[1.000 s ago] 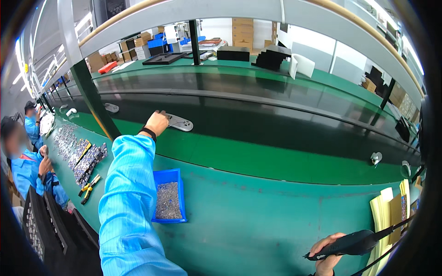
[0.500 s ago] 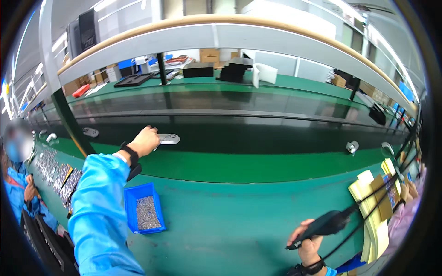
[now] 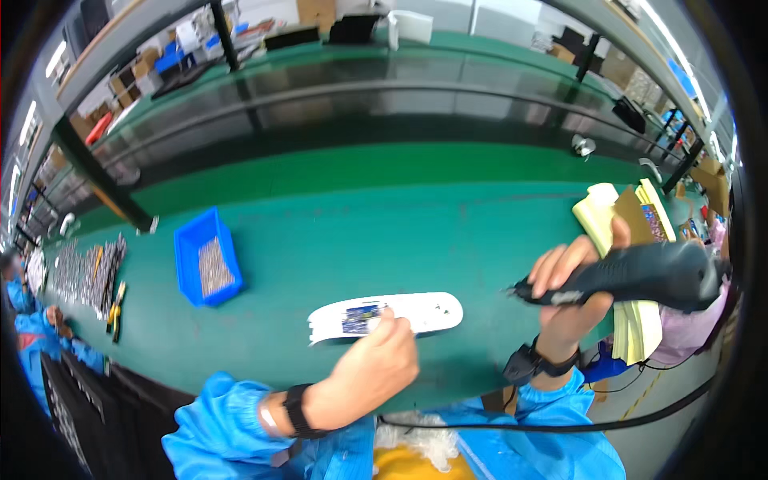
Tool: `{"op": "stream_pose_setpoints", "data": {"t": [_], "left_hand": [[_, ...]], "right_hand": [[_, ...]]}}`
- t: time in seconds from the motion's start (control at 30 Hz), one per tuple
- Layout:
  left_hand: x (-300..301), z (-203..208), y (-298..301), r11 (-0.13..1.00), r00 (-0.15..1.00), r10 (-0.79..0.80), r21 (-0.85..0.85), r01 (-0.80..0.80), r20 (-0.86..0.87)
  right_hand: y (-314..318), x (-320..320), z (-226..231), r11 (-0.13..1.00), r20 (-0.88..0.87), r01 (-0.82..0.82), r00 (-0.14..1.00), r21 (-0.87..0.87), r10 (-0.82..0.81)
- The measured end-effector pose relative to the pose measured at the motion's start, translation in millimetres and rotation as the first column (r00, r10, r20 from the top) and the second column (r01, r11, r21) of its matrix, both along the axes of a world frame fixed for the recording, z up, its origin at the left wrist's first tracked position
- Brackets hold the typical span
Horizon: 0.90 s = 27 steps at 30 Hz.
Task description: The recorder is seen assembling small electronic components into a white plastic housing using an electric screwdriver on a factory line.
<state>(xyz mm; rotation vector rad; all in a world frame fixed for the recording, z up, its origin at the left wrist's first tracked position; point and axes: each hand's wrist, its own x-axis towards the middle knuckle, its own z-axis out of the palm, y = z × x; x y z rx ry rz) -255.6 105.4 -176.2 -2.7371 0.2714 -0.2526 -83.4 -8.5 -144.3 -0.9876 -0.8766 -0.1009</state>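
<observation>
A long white plastic housing (image 3: pixel 432 310) with rounded ends lies on the green bench in front of me. A small dark circuit board (image 3: pixel 360 320) shows in its left half. My left hand (image 3: pixel 376 360) is closed at the housing's near side, fingers pressed together over its middle beside the board; the fingertips are partly blurred. To the right, my right hand (image 3: pixel 572 276) wraps round a black electric screwdriver (image 3: pixel 648 276). Its tip points left, above the bench and apart from the housing. A dark cable hangs near my right side.
A blue bin (image 3: pixel 186 264) of small screws stands to the left, with metal parts (image 3: pixel 88 272) and yellow-handled pliers (image 3: pixel 117 312) beyond it. Yellow foam sheets (image 3: pixel 640 332) are stacked at right. A dark conveyor (image 3: pixel 352 124) runs behind the bench. A co-worker sits at far left.
My left hand has come back from the conveyor with the white housing, now on the bench near me. My right hand has raised the screwdriver. The view has tilted downward.
</observation>
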Motion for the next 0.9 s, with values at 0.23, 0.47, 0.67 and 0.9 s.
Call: {"op": "stream_pose_setpoints", "data": {"t": [0.23,0.47,0.67,0.9], "left_hand": [[-7,-45,-52,0.982,0.993,0.119,-0.15,-0.118,-0.001],[-49,-41,-27,0.778,0.955,0.239,-0.623,-0.08,0.176],[-59,-64,-21,0.788,0.959,0.236,-0.608,-0.096,0.155],[-60,-72,-26,0.78,0.931,0.295,-0.616,-0.105,0.215]], "right_hand": [[-5,13,-22,0.951,-0.123,-0.299,0.944,0.072,0.306],[3,-9,-33,0.852,-0.262,-0.497,0.811,0.164,0.524],[24,-39,-52,0.836,-0.214,-0.544,0.81,0.075,0.547],[33,-46,-60,0.834,-0.167,-0.549,0.828,-0.047,0.535]]}}
